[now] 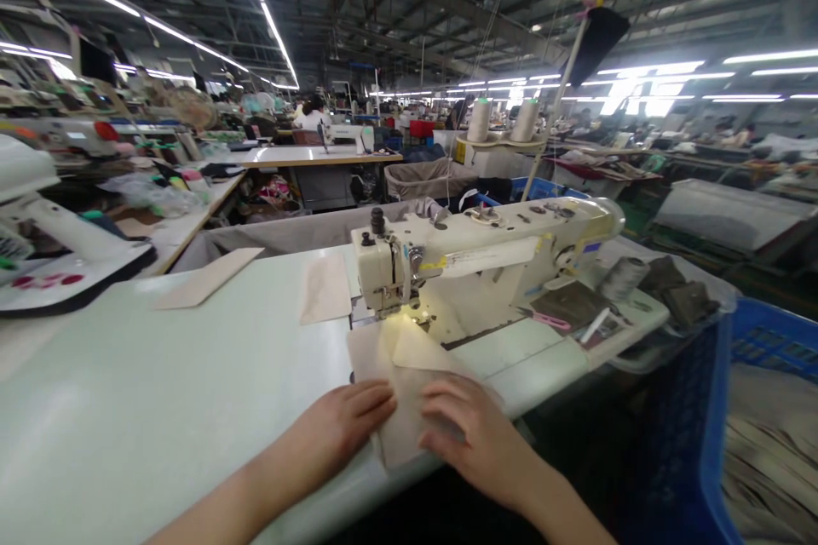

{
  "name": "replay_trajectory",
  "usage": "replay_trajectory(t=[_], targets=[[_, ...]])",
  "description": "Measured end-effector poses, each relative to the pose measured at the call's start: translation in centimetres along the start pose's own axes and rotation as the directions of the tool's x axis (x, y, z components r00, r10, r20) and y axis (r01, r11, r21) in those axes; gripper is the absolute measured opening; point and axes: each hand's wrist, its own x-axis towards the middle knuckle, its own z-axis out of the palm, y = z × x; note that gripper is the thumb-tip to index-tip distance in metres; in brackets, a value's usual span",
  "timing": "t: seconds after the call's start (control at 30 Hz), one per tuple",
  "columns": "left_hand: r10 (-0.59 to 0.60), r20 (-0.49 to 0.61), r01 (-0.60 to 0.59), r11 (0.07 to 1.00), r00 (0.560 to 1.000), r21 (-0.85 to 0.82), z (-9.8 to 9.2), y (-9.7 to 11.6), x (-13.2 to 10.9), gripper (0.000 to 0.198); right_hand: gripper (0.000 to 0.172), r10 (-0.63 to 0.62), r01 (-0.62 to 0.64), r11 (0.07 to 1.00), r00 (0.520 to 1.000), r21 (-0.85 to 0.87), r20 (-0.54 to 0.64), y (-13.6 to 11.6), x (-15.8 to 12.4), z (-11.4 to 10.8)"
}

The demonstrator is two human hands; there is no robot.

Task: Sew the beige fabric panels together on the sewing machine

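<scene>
Inspection at the sewing station. The left hand's grip (348, 426) and the right hand's grip (469, 434) lie flat and open, fingers extended and apart from each other, pressing down without clamping on anything. Between and under both grips sits a layered beige fabric piece (402, 417), resting on the white counter (128, 417). A smaller top layer lies over a larger one, and the edges look roughly aligned.

Ahead of the grips, the far end of the layered piece reaches the needle area of a cream industrial sewing machine (460, 260), where a work lamp lights it. Whether it sits under the presser foot cannot be confirmed from this view. No stitch line can be made out on the piece, so the sewn state cannot be determined.

Beyond the left grip, a loose beige panel (325, 289) lies flat beside the machine head, and a second beige panel (208, 277) lies further left on the counter. Neither shows sewing at this resolution.

Right of the right grip, a blue plastic crate (677, 434) holds a stack of pale pieces (773, 477), apparently worked or waiting; which cannot be told. Further right of the machine are pink-handled snips (550, 321), a grey thread cone (623, 279) and dark olive fabric pieces (687, 298).
</scene>
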Motion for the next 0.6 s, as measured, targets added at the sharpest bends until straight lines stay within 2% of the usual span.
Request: replay_trajectory(t=[0.07,0.17,0.2,0.27,0.33,0.4,0.5,0.57,0.6], targets=[[-0.010,-0.036,0.010,1.000,0.999,-0.001,-0.3,-1.0,-2.4,0.046,0.039,0.005,-0.002,0.990,1.000,-0.140,0.015,2.2,-0.5,-0.8],[-0.068,-0.076,0.067,0.998,0.995,-0.004,-0.8,-1.8,-5.9,0.050,0.060,0.181,-0.233,0.927,0.964,-0.294,-0.193,4.5,-0.9,-1.5],[-0.095,-0.072,0.095,0.995,0.993,-0.004,-0.9,-1.8,-6.8,0.051,0.067,0.176,-0.233,0.928,0.962,-0.290,-0.210,4.6,-1.0,-1.6],[-0.161,-0.054,0.161,0.987,0.985,0.002,-1.3,-1.6,-8.3,0.056,0.086,0.051,-0.076,0.967,0.993,-0.242,-0.108,3.8,-1.2,-1.3],[-0.232,-0.030,0.232,0.973,0.972,-0.001,-1.7,-1.1,-9.2,0.058,0.104,-0.113,0.122,0.978,0.992,-0.167,0.060,2.2,-1.3,-0.8],[-0.274,-0.017,0.273,0.961,0.962,-0.053,-2.2,-0.7,-9.5,0.050,0.096,-0.188,0.206,0.971,0.971,-0.123,0.146,0.6,-1.2,-0.3],[-0.356,-0.006,0.347,0.914,0.934,-0.212,-3.0,-0.1,-8.9,0.031,0.047,-0.165,0.183,0.980,0.968,-0.080,0.189,-0.6,-0.7,-0.4],[-0.493,-0.023,0.464,0.833,0.870,-0.300,-3.5,0.0,-8.0,0.028,0.022,-0.120,0.129,0.991,0.976,-0.040,0.180,-0.7,0.1,-0.6],[-0.587,-0.046,0.544,0.774,0.808,-0.324,-3.6,0.1,-7.5,0.032,0.015,-0.079,0.081,0.997,0.984,-0.005,0.158,-0.7,0.6,-0.7]])
